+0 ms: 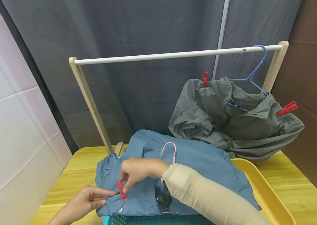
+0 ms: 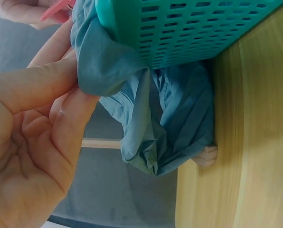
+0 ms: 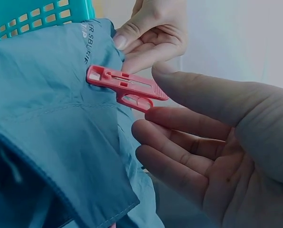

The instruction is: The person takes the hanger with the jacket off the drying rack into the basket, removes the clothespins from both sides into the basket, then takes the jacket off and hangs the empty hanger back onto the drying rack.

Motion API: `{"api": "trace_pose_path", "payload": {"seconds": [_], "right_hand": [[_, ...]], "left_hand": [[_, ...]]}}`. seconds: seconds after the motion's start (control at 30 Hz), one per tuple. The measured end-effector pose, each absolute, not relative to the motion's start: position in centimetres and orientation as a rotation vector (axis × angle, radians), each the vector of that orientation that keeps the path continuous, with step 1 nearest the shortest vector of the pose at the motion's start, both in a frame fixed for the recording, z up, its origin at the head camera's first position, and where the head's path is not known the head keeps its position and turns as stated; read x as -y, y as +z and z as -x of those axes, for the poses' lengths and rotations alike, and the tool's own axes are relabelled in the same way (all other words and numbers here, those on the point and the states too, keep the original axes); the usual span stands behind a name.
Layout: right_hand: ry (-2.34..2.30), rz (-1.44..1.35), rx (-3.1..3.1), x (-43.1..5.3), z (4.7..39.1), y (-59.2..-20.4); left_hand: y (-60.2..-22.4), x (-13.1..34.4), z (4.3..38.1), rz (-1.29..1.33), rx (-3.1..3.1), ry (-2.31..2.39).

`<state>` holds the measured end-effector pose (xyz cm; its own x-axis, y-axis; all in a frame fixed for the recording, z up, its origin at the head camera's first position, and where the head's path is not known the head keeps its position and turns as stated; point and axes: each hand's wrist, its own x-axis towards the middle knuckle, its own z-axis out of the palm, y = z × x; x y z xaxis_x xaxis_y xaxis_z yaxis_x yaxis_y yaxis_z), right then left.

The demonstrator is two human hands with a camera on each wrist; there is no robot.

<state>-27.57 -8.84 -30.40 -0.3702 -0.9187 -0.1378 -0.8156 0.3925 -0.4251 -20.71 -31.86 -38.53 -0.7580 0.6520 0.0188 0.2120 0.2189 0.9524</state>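
Observation:
A blue jacket (image 1: 195,153) lies over a teal basket (image 1: 158,220), with printed lettering along its left shoulder. My left hand (image 1: 83,201) pinches the jacket's edge between thumb and fingers, seen closely as folded cloth (image 2: 106,66) in the left wrist view. On that shoulder sits a red clothespin (image 3: 127,85), its jaws on the cloth. The thumb and index finger of my right hand (image 1: 137,173) pinch its handle end. A pink hanger (image 1: 170,147) has its hook standing out of the jacket, mid-body; most of the rest is hidden inside.
Behind stands a rack with a white rail (image 1: 147,57) and wooden posts. A grey garment (image 1: 231,125) hangs at its right on a blue hanger (image 1: 255,70), with two red clothespins on its shoulders. A yellow tray (image 1: 270,200) lies on the wooden table (image 1: 62,184), right of the jacket.

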Motion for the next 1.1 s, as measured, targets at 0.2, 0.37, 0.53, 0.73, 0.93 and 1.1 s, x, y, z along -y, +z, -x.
{"api": "trace_pose_path", "payload": {"seconds": [0.2, 0.37, 0.53, 0.73, 0.93, 1.1], "right_hand": [[-0.416, 1.442, -2.349, 9.3, 27.9, -30.4], [-0.400, 1.451, -2.335, 9.5, 28.2, -30.5], [-0.397, 1.451, -2.313, 9.7, 28.2, -30.7], [-0.436, 1.450, -2.312, 10.0, 28.2, -31.0], [-0.439, 1.459, -2.324, 10.0, 28.2, -31.2], [-0.451, 1.464, -2.319, 10.0, 28.2, -31.2]], "left_hand": [[-38.4, 31.8, 20.5, -0.828, -2.141, 1.556], [-38.3, 31.7, 20.5, -0.837, -2.159, 1.547], [-38.3, 31.7, 20.5, -0.841, -2.177, 1.540], [-38.3, 31.7, 20.4, -0.829, -2.172, 1.536], [-38.3, 31.7, 20.4, -0.806, -2.180, 1.533], [-38.4, 31.7, 20.5, -0.805, -2.189, 1.530]]}}
